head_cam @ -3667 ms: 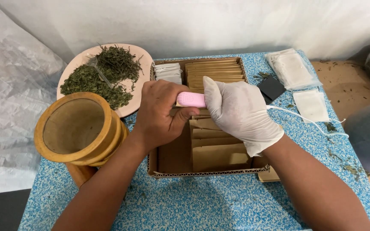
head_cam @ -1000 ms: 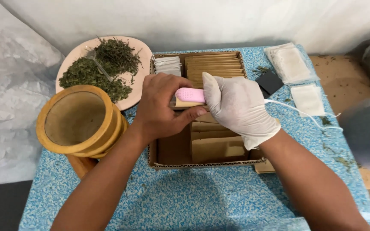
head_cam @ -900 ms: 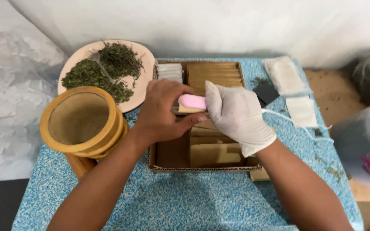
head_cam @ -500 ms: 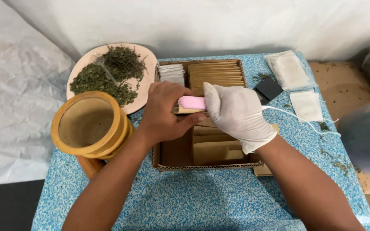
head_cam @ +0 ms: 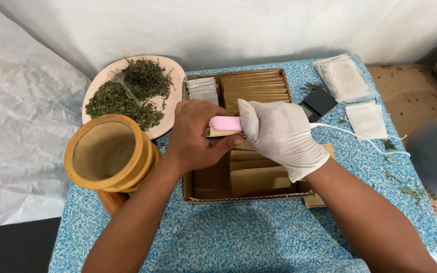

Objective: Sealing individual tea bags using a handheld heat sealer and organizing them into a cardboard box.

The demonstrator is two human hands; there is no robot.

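Two hands meet over an open cardboard box [head_cam: 198,194] of flat brown paper packets. Left of the grip: a round wooden mortar [head_cam: 108,153] and a pale plate [head_cam: 174,76] of dried green leaves. The bare left hand [head_cam: 198,136] pinches a brown packet [head_cam: 217,133]. The white-gloved right hand [head_cam: 281,134] is closed around a pink corded tool [head_cam: 225,123], long axis horizontal, tip pointing left. Rightward lie white mesh sachets [head_cam: 366,120].

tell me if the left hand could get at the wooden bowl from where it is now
Probably yes. The wooden bowl stands just beside the left hand's forearm, with nothing between them. But the left hand is holding a brown packet against the pink tool, so it would have to let go first.
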